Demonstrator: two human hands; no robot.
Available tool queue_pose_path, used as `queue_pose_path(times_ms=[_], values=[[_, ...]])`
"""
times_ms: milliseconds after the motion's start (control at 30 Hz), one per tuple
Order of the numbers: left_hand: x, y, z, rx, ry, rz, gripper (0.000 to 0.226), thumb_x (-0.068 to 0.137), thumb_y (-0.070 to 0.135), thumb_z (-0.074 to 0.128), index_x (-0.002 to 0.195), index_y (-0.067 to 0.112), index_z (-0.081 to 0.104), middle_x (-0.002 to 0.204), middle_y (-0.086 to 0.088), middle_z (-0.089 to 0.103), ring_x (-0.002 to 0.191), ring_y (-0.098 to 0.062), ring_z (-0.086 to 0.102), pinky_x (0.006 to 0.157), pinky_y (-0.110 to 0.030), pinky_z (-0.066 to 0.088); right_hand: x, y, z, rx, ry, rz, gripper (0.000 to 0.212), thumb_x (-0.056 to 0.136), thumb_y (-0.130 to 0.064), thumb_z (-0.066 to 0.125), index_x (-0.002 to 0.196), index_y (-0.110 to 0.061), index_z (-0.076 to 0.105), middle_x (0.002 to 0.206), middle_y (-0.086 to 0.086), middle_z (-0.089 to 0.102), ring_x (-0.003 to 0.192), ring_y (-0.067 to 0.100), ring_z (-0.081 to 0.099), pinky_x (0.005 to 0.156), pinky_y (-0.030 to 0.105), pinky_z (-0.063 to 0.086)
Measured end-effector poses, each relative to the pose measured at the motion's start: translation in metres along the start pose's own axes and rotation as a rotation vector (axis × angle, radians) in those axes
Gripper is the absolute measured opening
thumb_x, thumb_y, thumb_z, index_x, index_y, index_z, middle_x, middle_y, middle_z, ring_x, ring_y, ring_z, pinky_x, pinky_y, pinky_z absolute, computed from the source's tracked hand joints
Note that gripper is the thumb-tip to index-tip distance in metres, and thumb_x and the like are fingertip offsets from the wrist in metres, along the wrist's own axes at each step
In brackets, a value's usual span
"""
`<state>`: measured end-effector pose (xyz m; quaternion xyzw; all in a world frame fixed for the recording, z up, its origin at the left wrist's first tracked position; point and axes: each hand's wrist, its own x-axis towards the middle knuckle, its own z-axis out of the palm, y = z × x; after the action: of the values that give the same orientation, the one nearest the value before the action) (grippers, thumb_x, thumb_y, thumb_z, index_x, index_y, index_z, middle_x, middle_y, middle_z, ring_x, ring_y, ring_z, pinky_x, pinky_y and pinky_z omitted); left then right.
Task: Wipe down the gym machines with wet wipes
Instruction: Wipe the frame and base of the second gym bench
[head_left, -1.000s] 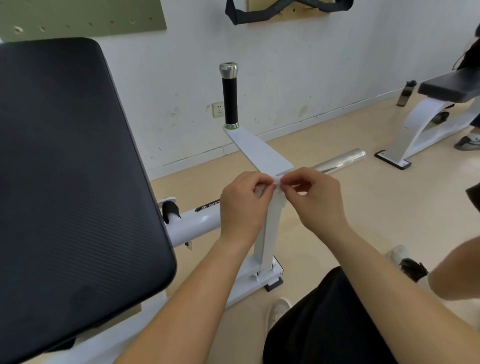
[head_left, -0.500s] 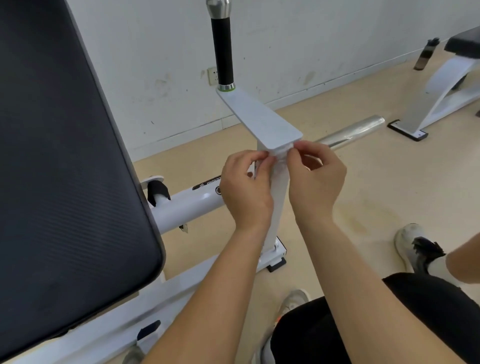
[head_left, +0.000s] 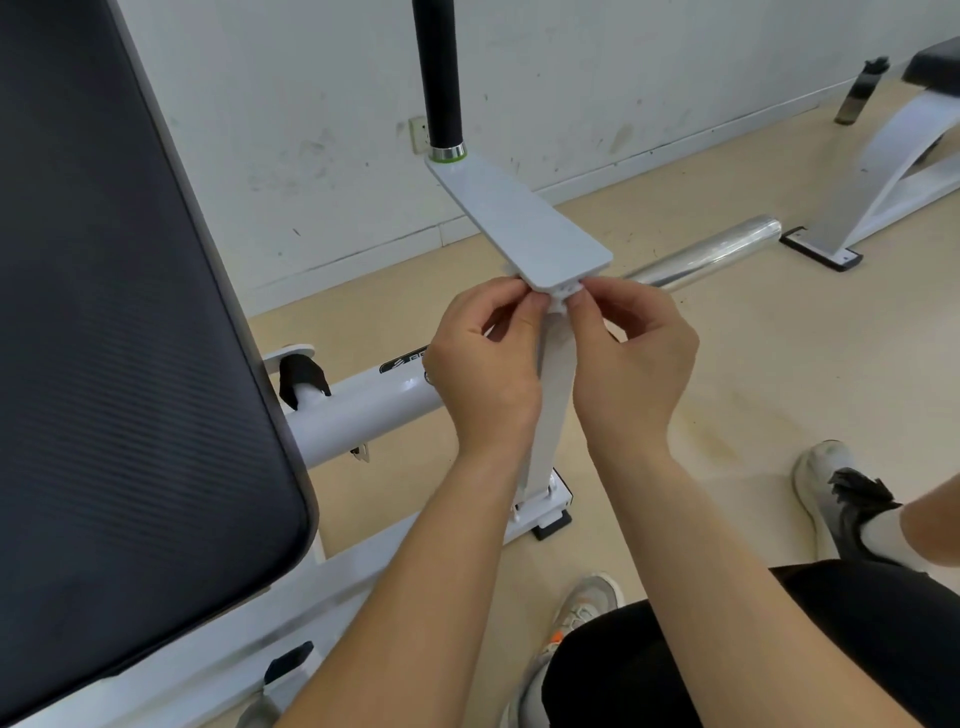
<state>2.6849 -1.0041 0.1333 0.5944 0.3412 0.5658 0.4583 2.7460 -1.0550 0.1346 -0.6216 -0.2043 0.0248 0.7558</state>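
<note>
While meeting mid-frame, the left hand and right hand are pinching one wet wipe. Both grips are holding it under the near end of the white plate.

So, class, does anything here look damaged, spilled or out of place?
Nothing on the white machine looks broken or askew. The wall behind it carries dark scuff marks, and the floor past the right hand shows a brownish stain.

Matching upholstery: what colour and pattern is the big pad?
The pad is black with fine ribbed lines; head view.
</note>
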Motion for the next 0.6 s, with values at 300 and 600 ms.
queue_pose_path(times_ms=[300, 600], values=[[-0.007, -0.039, -0.013, 0.187, -0.092, -0.055, 0.015, 0.085, 0.011, 0.076, 0.085, 0.026, 0.076, 0.084, 0.02, 0.069, 0.086, -0.003, 0.067, 0.082, -0.026, 0.054, -0.008, 0.035, -0.006, -0.136, -0.013, 0.084, 0.019, 0.087, -0.006, 0.072, 0.084, -0.024, 0.068, 0.098, 0.002, 0.067, 0.085, -0.003, 0.062, 0.075, 0.01, 0.051], [0.007, -0.011, -0.005, 0.109, -0.044, 0.048, 0.016, 0.086, 0.01, 0.075, 0.084, 0.026, 0.075, 0.086, 0.013, 0.072, 0.084, -0.003, 0.067, 0.076, -0.011, 0.047, 0.007, 0.005, -0.004, -0.1, -0.044, -0.054, 0.009, 0.085, -0.004, 0.073, 0.087, -0.012, 0.074, 0.095, 0.002, 0.063, 0.087, 0.004, 0.063, 0.073, 0.011, 0.051]])
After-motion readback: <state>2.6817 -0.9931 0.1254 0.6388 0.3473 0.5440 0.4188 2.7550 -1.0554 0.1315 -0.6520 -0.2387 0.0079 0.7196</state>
